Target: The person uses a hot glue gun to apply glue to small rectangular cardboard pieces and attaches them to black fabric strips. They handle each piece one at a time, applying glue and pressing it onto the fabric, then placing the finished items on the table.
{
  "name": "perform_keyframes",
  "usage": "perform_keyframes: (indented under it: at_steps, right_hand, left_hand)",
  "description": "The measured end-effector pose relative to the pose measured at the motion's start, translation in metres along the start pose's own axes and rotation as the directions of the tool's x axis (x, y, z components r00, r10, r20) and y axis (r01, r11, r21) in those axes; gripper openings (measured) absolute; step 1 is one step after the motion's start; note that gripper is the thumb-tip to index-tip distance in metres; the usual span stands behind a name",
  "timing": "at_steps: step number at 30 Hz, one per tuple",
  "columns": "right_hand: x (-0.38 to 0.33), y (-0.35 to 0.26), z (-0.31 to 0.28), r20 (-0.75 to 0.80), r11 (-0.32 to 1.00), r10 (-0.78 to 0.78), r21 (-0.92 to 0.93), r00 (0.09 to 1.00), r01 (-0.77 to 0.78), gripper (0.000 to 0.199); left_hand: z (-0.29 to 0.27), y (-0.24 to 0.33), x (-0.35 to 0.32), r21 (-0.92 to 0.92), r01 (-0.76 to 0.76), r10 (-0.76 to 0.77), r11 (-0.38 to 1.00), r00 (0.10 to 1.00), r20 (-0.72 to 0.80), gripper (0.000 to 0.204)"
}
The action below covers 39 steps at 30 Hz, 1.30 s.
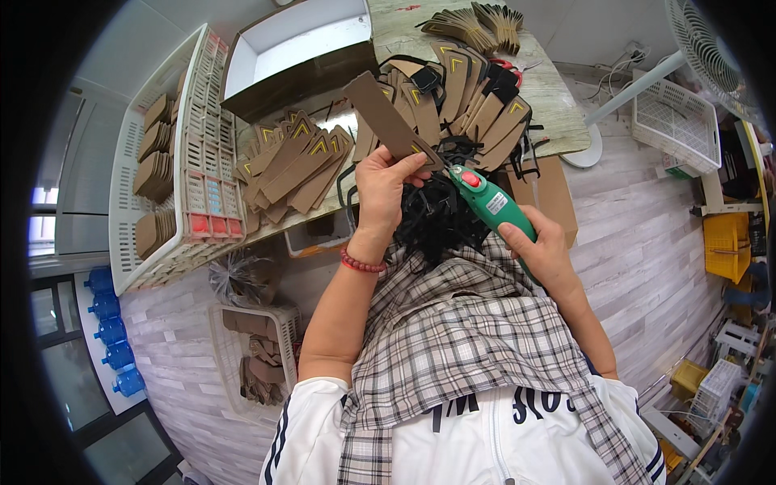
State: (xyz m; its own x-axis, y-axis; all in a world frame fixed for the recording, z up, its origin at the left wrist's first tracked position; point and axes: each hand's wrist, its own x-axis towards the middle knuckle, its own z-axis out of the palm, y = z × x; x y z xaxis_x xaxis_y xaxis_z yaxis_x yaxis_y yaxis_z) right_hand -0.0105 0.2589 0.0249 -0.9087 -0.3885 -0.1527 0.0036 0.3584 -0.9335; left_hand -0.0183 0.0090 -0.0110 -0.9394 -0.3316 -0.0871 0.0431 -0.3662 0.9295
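Strip [373,103]: flat, brown and long, raised above the near edge of the counter [567,105], slanting from upper left down to your fingers, with yellow marking near its lower end.
Left grip [380,184]: clenched on that lower end, thumb and fingers pinching it; a beaded bracelet [361,262] circles your wrist.
Right grip [543,246]: wrapped around the green tool [487,202], a handheld body with a red button [470,179] facing up.
Tool tip [444,164]: pointing at the strip's lower end, just beside your left fingertips; whether it touches the strip or something dark behind it, you cannot tell from here. The step in hand appears to be working that end with the tool.
Strip end: the next move probably calls for a steady left pinch and a small, controlled motion of the tip, clear of your fingers.
Lap: black straps [432,214] tangle below your hands, over your plaid apron [453,339].
Counter piles: loose strips [295,166] with yellow chevrons lie to the left; strips with black parts [477,101] spread beyond your hands, near red-handled scissors [509,68].
Left side: a white crate [187,113] holds stacked brown pieces [153,176], beside a box [311,78] with a white inside.
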Motion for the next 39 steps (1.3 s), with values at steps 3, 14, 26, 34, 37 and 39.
perform_keyframes:
  at_steps: [3, 14, 26, 34, 37, 39]
  right_hand:
    - [0.001, 0.002, 0.000, 0.002, 1.000, -0.019, 0.000, 1.000, 0.019, 0.032]
    - [0.007, 0.001, 0.001, 0.013, 0.999, -0.005, 0.039, 1.000, 0.005, 0.032]
    - [0.011, 0.006, 0.005, -0.009, 0.988, 0.067, 0.139, 0.998, -0.065, 0.032]
    - [0.012, 0.006, 0.010, -0.007, 0.988, 0.087, 0.126, 0.996, -0.085, 0.030]
    - [0.012, 0.005, 0.008, -0.026, 0.990, 0.065, 0.131, 0.998, -0.061, 0.030]
    - [0.011, 0.007, 0.008, -0.040, 0.988, 0.070, 0.143, 0.997, -0.064, 0.030]
  left_hand:
    - [0.001, 0.000, -0.002, -0.024, 0.055, -0.054, 0.998, 0.998, 0.022, 0.007]
    - [0.002, -0.011, -0.007, -0.063, 0.194, -0.186, 0.979, 0.975, 0.118, 0.009]
    - [-0.046, 0.010, 0.020, -0.455, -0.140, -0.017, 0.879, 0.946, -0.324, 0.014]
    - [-0.046, -0.024, 0.119, 0.912, 0.059, 0.485, 0.406, 0.832, -0.270, 0.045]
    - [-0.036, -0.025, 0.140, 0.929, 0.291, 0.437, 0.229, 0.822, -0.365, 0.053]
    - [-0.030, -0.021, 0.140, 0.892, 0.308, 0.406, 0.331, 0.807, -0.429, 0.056]
